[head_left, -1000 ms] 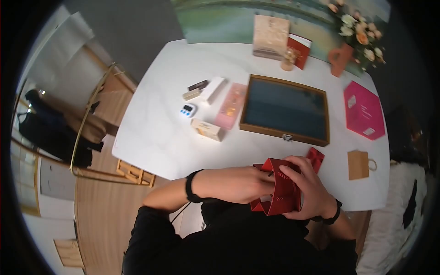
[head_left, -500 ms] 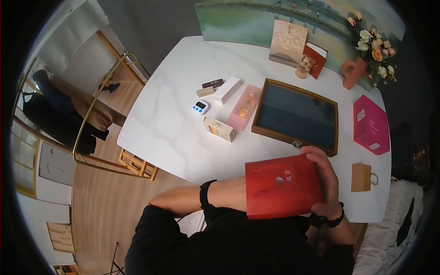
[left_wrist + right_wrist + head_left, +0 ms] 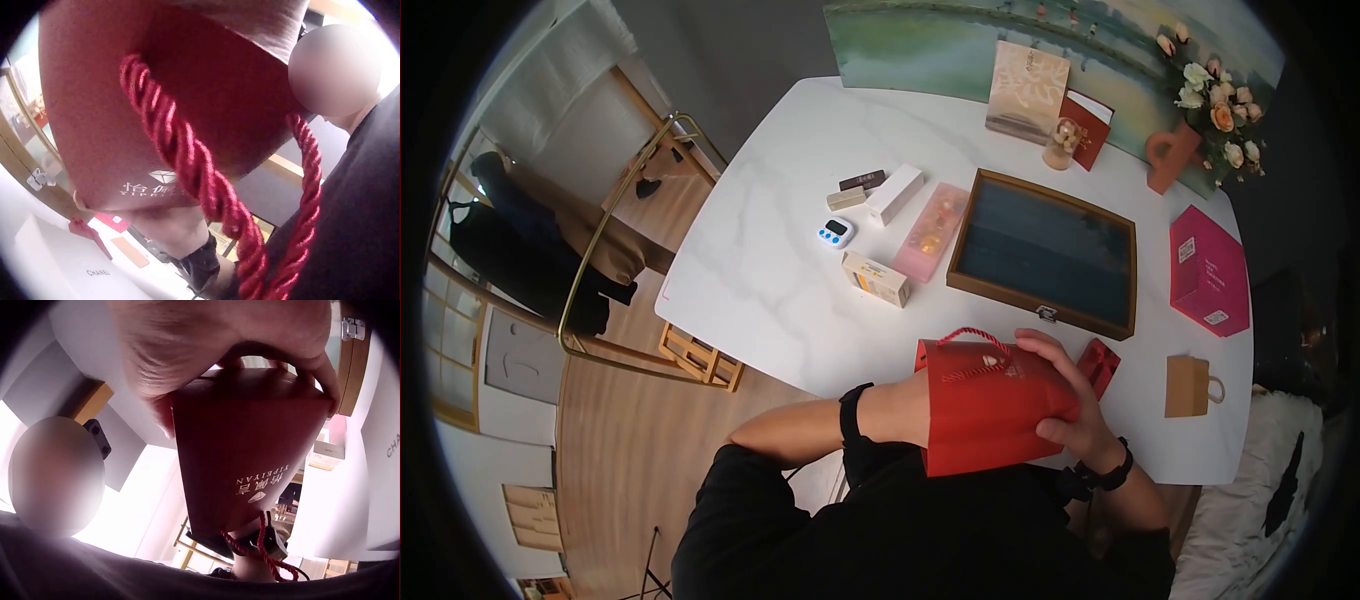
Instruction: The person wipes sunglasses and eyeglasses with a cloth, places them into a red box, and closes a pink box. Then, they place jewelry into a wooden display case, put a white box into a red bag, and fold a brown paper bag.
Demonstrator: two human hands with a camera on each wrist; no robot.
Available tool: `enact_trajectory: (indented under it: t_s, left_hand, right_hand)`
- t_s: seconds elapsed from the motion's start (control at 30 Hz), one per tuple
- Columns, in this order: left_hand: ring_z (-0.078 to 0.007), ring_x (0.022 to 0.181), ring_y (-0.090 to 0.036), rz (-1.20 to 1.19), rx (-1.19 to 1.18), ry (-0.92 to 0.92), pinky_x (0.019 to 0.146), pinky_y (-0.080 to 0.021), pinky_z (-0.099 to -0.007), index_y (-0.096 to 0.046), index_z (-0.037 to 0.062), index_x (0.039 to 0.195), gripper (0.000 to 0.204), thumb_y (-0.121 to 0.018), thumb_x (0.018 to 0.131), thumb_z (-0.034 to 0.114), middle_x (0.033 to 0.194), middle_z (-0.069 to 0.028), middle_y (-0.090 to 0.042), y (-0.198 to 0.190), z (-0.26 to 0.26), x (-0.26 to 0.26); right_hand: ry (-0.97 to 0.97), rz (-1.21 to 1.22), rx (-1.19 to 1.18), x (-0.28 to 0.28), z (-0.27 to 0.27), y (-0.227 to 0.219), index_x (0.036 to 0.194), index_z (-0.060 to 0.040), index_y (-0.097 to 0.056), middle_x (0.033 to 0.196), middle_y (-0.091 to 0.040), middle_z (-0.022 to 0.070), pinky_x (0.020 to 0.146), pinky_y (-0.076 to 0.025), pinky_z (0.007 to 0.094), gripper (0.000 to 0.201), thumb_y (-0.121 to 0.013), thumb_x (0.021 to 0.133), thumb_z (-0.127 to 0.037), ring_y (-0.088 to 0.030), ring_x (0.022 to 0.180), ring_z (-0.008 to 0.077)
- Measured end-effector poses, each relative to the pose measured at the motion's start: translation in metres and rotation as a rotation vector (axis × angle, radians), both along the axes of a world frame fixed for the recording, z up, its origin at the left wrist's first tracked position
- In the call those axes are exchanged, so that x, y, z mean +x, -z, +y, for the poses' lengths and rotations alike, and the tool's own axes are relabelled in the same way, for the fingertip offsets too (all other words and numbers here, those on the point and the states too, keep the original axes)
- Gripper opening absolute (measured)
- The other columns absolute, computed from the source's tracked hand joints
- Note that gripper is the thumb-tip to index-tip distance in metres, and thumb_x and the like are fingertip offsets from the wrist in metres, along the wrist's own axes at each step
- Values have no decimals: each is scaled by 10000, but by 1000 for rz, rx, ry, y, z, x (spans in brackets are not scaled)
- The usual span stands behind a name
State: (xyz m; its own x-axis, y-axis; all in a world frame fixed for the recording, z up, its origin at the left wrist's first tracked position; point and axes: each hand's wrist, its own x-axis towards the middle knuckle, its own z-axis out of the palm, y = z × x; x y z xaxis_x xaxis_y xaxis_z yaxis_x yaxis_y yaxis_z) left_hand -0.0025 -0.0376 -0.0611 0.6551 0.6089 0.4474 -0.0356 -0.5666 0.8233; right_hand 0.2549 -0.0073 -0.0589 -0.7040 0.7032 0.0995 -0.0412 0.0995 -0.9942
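Observation:
A red paper gift bag [image 3: 990, 405] with a twisted red rope handle [image 3: 975, 335] lies sideways in front of the body, its mouth toward the left. My left hand [image 3: 908, 410] reaches into that mouth up to about the wrist, so its fingers are hidden inside. The right hand [image 3: 1072, 400] grips the bag's closed end, thumb on the near side and fingers over the far side, as the right wrist view also shows. Just past the right fingers, a small dark red box with a ribbon [image 3: 1103, 368] rests on the table.
On the white table [image 3: 750, 250] stand a wooden glass-topped case [image 3: 1045, 255], a pink box [image 3: 930, 235], a white-and-blue timer [image 3: 836, 232], several small boxes, a magenta box [image 3: 1208, 270] and a small brown bag [image 3: 1187, 387]. A flower vase [image 3: 1172, 160] stands at the back right.
The bag has turned and opened out, and my left hand has gone deeper into it. The right hand has shifted to the closed end. The head view has tilted slightly.

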Motion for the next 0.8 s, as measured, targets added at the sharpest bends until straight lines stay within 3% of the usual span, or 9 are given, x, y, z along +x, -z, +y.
enact_trajectory:
  t_s: [0.23, 0.27, 0.33, 0.4, 0.5, 0.63, 0.7, 0.73, 0.8]
  left_hand:
    - [-329, 1347, -645, 47, -61, 95, 1046, -572, -447, -669, 131, 1442, 488, -758, 985, 276, 1470, -123, -654, -20, -3, -8]
    - [-345, 1323, -653, 101, 112, 25, 1046, -570, -452, -673, 129, 1432, 505, -774, 964, 287, 1450, -140, -662, -22, -5, -9]
    - [-362, 1300, -660, 154, 285, -42, 1045, -567, -458, -676, 128, 1423, 522, -789, 943, 299, 1430, -157, -669, -27, -10, -16]
    - [-423, 1261, -658, 370, 61, -27, 1042, -568, -486, -681, 113, 1398, 573, -831, 881, 309, 1393, -199, -675, -31, -20, -33]
    - [-444, 1120, -700, 348, 49, 22, 948, -593, -501, -686, 83, 1374, 609, -863, 842, 321, 1293, -195, -706, -41, -18, -42]
    - [-366, 959, -766, 185, 328, -120, 921, -622, -461, -749, 52, 1266, 541, -894, 830, 338, 1143, -126, -769, -52, -19, -39]
    - [-328, 952, -773, 388, 212, -136, 981, -621, -445, -777, 31, 1171, 488, -904, 832, 358, 1063, -123, -785, -64, -25, -50]
    - [-300, 875, -764, 291, 396, -200, 937, -632, -432, -778, 8, 1095, 388, -882, 870, 306, 959, -113, -777, -60, -21, -41]
    - [-299, 879, -766, 346, 441, -199, 931, -634, -437, -772, 1, 1084, 338, -867, 881, 255, 947, -112, -776, -52, -23, -51]
  right_hand:
    - [-43, 25, 28, -1, -4, 6, 1625, -6, -435, 1670, -368, 182, 1282, -305, 439, 1048, -840, 853, -587, -371, 1580, 317]
    - [-40, 26, 27, -1, -4, 6, 1625, -6, -435, 1670, -368, 182, 1282, -305, 439, 1048, -840, 853, -587, -371, 1580, 317]
    - [-47, 145, -275, -1, -6, 6, 1635, 10, -409, 1661, -412, 173, 1270, -340, 425, 1048, -821, 882, -590, -425, 1549, 294]
    - [-71, 200, -393, -3, -5, 1, 1641, 14, -396, 1650, -444, 166, 1265, -361, 422, 1044, -809, 896, -590, -460, 1525, 284]
    - [-32, 231, -471, -5, -5, -7, 1652, 16, -373, 1607, -530, 156, 1251, -409, 429, 1003, -771, 945, -573, -534, 1470, 269]
    - [-101, 319, -531, 0, -1, 5, 1652, 13, -373, 1597, -539, 163, 1240, -418, 422, 928, -713, 1008, -563, -532, 1479, 262]
    - [-104, 387, -564, 3, -1, 13, 1654, 11, -372, 1599, -538, 165, 1237, -421, 421, 911, -691, 1026, -567, -533, 1479, 263]
    - [-107, 429, -616, 5, -2, 16, 1655, 10, -371, 1606, -531, 167, 1239, -420, 426, 897, -669, 1040, -570, -528, 1484, 264]
    - [-107, 474, -660, 7, -8, 24, 1660, -1, -370, 1616, -522, 167, 1244, -415, 443, 801, -556, 1107, -551, -506, 1502, 272]
